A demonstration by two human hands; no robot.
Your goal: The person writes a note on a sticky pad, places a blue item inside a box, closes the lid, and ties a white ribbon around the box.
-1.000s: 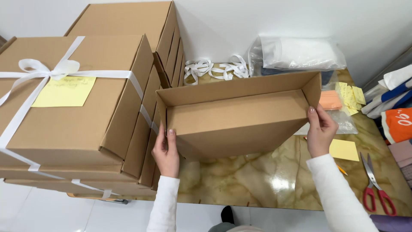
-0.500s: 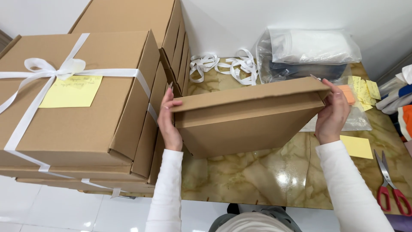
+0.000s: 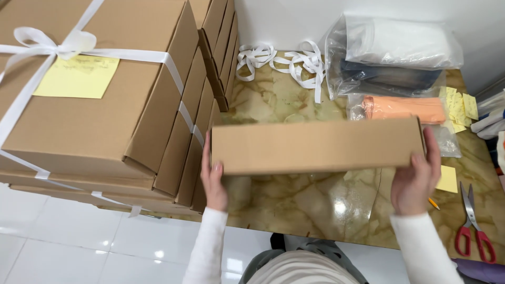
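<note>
both hands, left hand (image 3: 214,180) and right hand (image 3: 416,178), clamp the flat brown cardboard box (image 3: 315,145) by its ends, keeping it level above the marbled tabletop (image 3: 294,200).

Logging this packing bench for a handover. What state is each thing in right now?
cardboard box: closed, held off the table between left hand and right hand.
tied box: closed, white ribbon bowed, yellow note on top.
scissors: shut, lying flat.
ribbon pieces: loose, tangled.
clear bags: filled, piled.

stacked ribbon-tied boxes (image 3: 105,105), scissors (image 3: 473,231), loose ribbon (image 3: 284,60)
</note>
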